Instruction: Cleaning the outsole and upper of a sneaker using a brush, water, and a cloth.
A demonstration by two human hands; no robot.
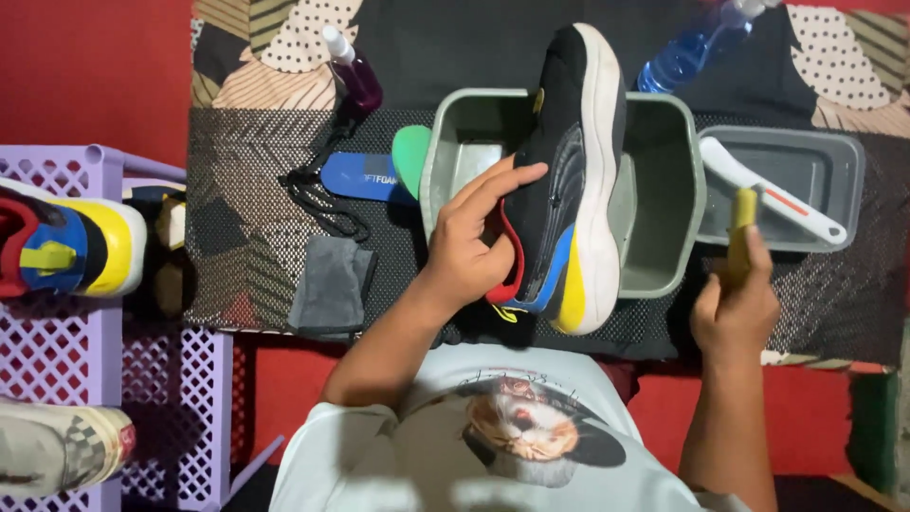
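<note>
The left hand (469, 251) grips a black sneaker (569, 180) at its opening, sole turned right, over a grey basin (664, 190) at frame centre. The right hand (735, 308) is closed on a yellow brush handle (741, 232). The basin looks dry and the sole is grubby, so scrubbing seems barely begun. Around them: a patterned mat (246, 228), 2 spray bottles, insoles (379, 171), a purple rack (76, 332) at left, red floor.

Left hand (471, 248) gripping sneaker (566, 180), basin (664, 190) beneath
</note>
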